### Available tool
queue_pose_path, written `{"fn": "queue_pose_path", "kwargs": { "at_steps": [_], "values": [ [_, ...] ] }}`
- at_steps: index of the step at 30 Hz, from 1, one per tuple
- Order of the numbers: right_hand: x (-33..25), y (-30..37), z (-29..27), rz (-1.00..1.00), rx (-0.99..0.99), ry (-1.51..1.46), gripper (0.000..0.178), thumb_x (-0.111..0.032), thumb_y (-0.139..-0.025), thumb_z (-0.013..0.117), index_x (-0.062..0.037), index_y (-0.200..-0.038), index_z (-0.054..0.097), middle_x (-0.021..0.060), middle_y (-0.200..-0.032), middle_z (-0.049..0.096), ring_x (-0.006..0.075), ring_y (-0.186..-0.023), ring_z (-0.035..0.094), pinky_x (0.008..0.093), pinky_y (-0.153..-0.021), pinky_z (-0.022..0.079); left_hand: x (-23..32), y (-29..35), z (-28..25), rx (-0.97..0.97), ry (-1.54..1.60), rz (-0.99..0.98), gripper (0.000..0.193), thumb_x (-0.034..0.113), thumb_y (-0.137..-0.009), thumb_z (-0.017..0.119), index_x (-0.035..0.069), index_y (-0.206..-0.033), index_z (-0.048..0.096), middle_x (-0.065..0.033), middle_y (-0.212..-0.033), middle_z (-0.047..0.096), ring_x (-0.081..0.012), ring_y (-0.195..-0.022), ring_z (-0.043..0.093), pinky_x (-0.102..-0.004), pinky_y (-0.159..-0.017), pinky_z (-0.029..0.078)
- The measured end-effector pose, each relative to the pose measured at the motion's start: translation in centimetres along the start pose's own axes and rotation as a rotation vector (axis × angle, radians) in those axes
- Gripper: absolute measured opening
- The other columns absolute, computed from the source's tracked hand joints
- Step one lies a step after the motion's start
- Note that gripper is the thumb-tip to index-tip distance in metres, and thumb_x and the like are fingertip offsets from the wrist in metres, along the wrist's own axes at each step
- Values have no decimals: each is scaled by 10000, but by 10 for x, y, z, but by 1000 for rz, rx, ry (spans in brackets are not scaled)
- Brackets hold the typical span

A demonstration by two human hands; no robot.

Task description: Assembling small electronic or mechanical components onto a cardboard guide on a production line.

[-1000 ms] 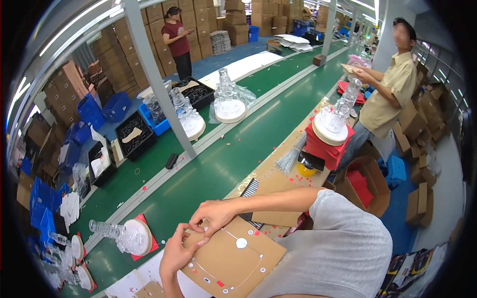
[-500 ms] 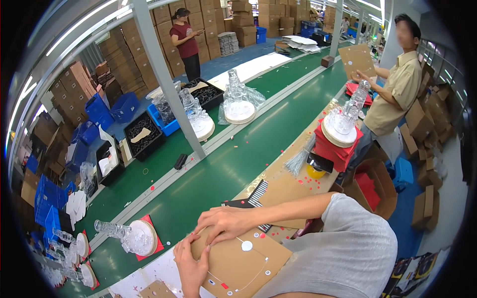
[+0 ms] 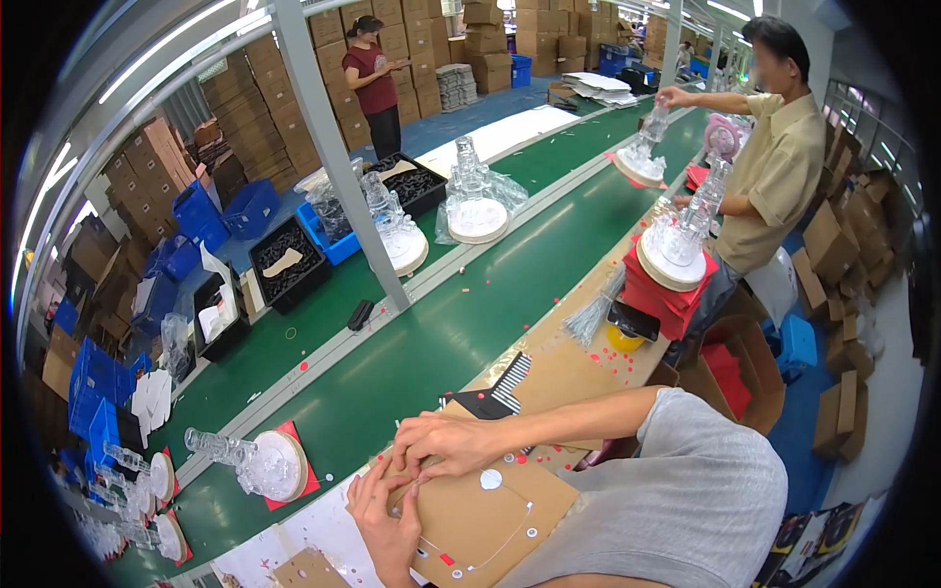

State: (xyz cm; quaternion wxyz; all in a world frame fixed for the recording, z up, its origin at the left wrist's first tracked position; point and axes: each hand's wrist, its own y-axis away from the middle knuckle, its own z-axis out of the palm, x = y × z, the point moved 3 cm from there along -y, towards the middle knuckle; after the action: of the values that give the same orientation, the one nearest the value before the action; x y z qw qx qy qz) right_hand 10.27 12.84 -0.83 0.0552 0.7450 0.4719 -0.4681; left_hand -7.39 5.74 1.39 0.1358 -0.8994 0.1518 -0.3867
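A brown cardboard sheet (image 3: 490,519) lies on the bench in front of me. On it are a white disc (image 3: 491,479), a small red piece (image 3: 447,560) and thin pale lines. My left hand (image 3: 390,519) rests on the sheet's left side, thumb and fingertips drawn together. My right hand (image 3: 446,446) reaches across from the right, its fingers curled down to meet the left fingertips near the sheet's upper left corner. Whatever lies between the fingers is too small or hidden to make out. A black-and-white striped piece (image 3: 510,382) lies beyond my right wrist.
A green conveyor (image 3: 431,343) runs past the bench, carrying clear towers on round white bases (image 3: 277,467). At the right stands a co-worker (image 3: 774,167) holding another tower (image 3: 642,157) over the belt. A phone (image 3: 633,320) and red sheets (image 3: 662,294) lie on the bench.
My left fingers have closed in toward the right ones, and both hands shifted slightly. The co-worker's cardboard sheet is out of sight; their hand now holds a clear tower over the belt.
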Motion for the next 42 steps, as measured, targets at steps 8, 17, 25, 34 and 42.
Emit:
{"fn": "queue_pose_path", "kwargs": {
  "at_steps": [8, 17, 25, 34, 42],
  "values": [
    [7, -14, -17, 10, -159, -206, 143, -88, -798, 793, -21, -742, 680, 69, -1171, 658, 252, -1193, 527, 359, -883, 509, 5, 0, 8, 31, -36, 10, 161, 15, -752, 805, -9, -860, 688, -187, -1157, 714, -380, -1098, 644, -537, -1096, 388],
    [13, -15, -13, 5, -226, -98, 129, -116, -818, 786, -30, -778, 698, 58, -1205, 644, 251, -1169, 543, 347, -898, 510, 9, 3, 3, 12, -96, -32, 251, 33, -756, 806, 8, -971, 679, -183, -1223, 682, -364, -1209, 599, -537, -1154, 336],
    [94, 100, -36, 529, 390, -301, 552, -194, -924, 697, -37, -1432, 546, 157, -1421, 589, 290, -1336, 551, 410, -1122, 426, -50, 79, 2, 403, 729, -490, 572, 40, -912, 696, -64, -1434, 487, -177, -1497, 501, -276, -1353, 500, -385, -1162, 343],
    [45, 76, 72, 197, 97, -268, 737, -319, -864, 768, -15, -1469, 478, 214, -1466, 539, 326, -1364, 522, 425, -1135, 409, -104, 45, -2, 184, 885, -653, 392, 204, -1024, 581, -47, -1325, 592, -112, -1223, 677, -182, -1092, 641, -311, -968, 480],
    [30, 5, 59, 115, 254, -477, 736, -342, -824, 797, -9, -1420, 523, 225, -1411, 582, 355, -1324, 553, 439, -1111, 435, -57, 34, -110, 1071, -133, -115, 372, 246, -1024, 422, -53, -1122, 620, -241, -1308, 616, -304, -1264, 547, -454, -1111, 383]
  ]
}}
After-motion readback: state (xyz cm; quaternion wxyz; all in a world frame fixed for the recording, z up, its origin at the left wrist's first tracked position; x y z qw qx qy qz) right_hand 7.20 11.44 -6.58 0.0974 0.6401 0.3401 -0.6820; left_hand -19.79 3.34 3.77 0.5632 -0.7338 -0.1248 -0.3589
